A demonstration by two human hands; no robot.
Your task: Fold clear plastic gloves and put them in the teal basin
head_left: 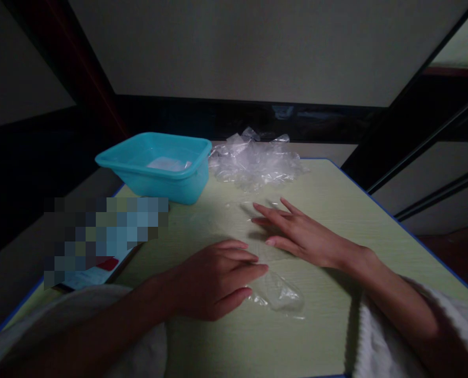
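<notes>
A thin, see-through plastic piece (283, 294) lies spread on the table in front of me, looking somewhat like a disposable glove; its outline is hard to make out. My left hand (221, 278) rests over its near left part, palm down, fingers stretched out and nothing gripped. Farther right, my right hand (300, 233) is spread above the plastic's upper part, with fingers apart. Whether its fingertips touch the film I cannot tell. Behind the hands, a crumpled heap of similar clear plastic (257, 163) sits at the table's far edge.
A turquoise plastic basin (158, 181) with something whitish inside stands at the back left, beside the heap. Nearer on the left lies a phone-like device (87, 278) with a lit screen, partly pixelated. The pale table (375, 226) has a blue edge, and a wall rises behind it.
</notes>
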